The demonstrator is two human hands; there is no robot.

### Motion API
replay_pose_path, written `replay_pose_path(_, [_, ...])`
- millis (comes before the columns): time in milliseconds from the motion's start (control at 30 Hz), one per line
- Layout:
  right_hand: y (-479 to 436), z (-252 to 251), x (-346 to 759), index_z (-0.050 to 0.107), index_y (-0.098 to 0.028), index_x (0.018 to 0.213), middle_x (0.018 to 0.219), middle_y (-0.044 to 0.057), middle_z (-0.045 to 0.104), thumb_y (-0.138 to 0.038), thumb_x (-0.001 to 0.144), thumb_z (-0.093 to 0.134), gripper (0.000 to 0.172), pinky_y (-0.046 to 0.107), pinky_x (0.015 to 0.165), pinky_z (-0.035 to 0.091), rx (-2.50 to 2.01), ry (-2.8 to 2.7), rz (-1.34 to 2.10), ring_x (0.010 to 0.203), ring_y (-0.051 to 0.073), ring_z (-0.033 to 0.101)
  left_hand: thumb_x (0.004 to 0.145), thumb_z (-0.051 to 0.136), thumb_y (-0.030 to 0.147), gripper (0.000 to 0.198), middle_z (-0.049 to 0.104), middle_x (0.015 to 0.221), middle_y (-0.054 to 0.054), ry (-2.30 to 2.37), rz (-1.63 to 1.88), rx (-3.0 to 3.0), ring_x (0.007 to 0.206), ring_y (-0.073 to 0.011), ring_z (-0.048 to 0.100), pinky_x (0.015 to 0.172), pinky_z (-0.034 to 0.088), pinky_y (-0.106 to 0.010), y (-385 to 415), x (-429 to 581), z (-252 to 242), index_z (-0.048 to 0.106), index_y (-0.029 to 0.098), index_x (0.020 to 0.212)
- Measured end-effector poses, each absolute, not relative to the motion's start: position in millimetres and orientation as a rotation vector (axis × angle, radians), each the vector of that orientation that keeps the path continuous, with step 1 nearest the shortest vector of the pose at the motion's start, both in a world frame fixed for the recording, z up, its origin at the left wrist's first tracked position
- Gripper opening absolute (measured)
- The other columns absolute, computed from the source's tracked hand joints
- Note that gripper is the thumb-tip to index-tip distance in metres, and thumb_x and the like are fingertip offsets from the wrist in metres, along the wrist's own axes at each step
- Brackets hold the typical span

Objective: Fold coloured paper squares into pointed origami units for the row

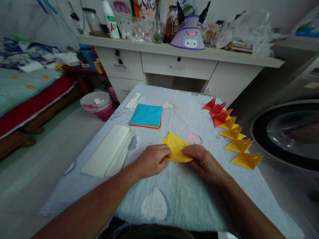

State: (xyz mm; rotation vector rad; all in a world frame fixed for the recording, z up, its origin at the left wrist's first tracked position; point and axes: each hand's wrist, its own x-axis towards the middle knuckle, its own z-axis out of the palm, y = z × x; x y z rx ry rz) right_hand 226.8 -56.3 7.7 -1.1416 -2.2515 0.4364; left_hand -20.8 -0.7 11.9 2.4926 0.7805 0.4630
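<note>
While the yellow paper (176, 148) tapers to a far point, your left grip (155, 160) and right grip (203, 162) pinch its opposite sides.

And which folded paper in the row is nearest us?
The yellow paper at the bottom-right end; other yellow ones and red ones sit farther back.

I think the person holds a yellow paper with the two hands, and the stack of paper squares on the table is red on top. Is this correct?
Not quite: the head view shows the stack of paper squares is blue on top. The left hand and right hand do hold the yellow paper.
</note>
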Motion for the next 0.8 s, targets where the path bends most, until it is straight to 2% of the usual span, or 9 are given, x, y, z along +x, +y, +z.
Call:
replay_pose_path(133, [-54, 8, 229, 0.061, -0.02, 0.109, 0.103, 0.008, 0.07, -0.01, 0.086, 0.054, 0.026, 0.039, 0.088, 0.048, -1.147, -2.208, 0.493, 0.098, 0.021, 0.063, 0.065, 0.05, 0.003, 0.018, 0.059, 0.08, 0.0, 0.76, 0.474, 2.443, 0.077, -0.0149, 0.057, 0.068, 0.039, -0.026, 0, -22, 13, 0.051, 0.018, 0.076])
replay_pose_path(233, [-53, 8, 229, 0.062, -0.021, 0.102, 0.096, 0.007, 0.07, -0.012, 0.088, 0.052, 0.02, 0.036, 0.083, 0.048, -1.179, -2.182, 0.54, 0.091, 0.019, 0.063, 0.065, 0.052, 0.005, 0.018, 0.06, 0.081, 0.0, 0.802, 0.479, 2.424, 0.075, -0.0146, 0.057, 0.067, 0.038, -0.025, 0, -23, 14, 0.053, 0.018, 0.077])
replay_pose_path(367, [-52, 10, 228, 0.062, -0.02, 0.099, 0.093, 0.006, 0.069, -0.019, 0.093, 0.05, 0.014, 0.035, 0.083, 0.047, -1.244, -2.143, 0.62, 0.09, 0.019, 0.061, 0.072, 0.055, 0.009, 0.014, 0.062, 0.082, 0.0, 0.867, 0.489, 2.394, 0.074, -0.014, 0.057, 0.067, 0.038, -0.025, -1, -21, 19, 0.057, 0.018, 0.081])
replay_pose_path(467, [-52, 11, 227, 0.063, -0.02, 0.092, 0.088, 0.006, 0.067, -0.025, 0.096, 0.047, 0.018, 0.034, 0.08, 0.046, -1.314, -2.113, 0.678, 0.086, 0.018, 0.06, 0.079, 0.055, 0.012, 0.006, 0.061, 0.079, 0.0, 0.935, 0.491, 2.364, 0.071, -0.0133, 0.056, 0.064, 0.037, -0.025, 0, -20, 21, 0.058, 0.018, 0.078])
replay_pose_path(633, [-51, 10, 222, 0.059, -0.02, 0.08, 0.078, 0.004, 0.062, -0.028, 0.095, 0.046, 0.022, 0.03, 0.07, 0.046, -1.451, -2.028, 0.616, 0.076, 0.017, 0.058, 0.085, 0.054, 0.019, 0.006, 0.062, 0.082, -0.001, 1.028, 0.471, 2.36, 0.075, -0.0157, 0.059, 0.066, 0.04, -0.026, 4, -20, 22, 0.059, 0.018, 0.082])
replay_pose_path(800, [-50, 2, 218, 0.06, -0.02, 0.093, 0.082, 0.004, 0.064, -0.028, 0.092, 0.049, 0.013, 0.029, 0.065, 0.045, -1.602, -1.925, 0.562, 0.074, 0.018, 0.059, 0.087, 0.052, 0.02, 0.008, 0.064, 0.085, -0.003, 1.13, 0.415, 2.357, 0.079, -0.0178, 0.061, 0.07, 0.044, -0.027, 5, -18, 19, 0.057, 0.018, 0.082])
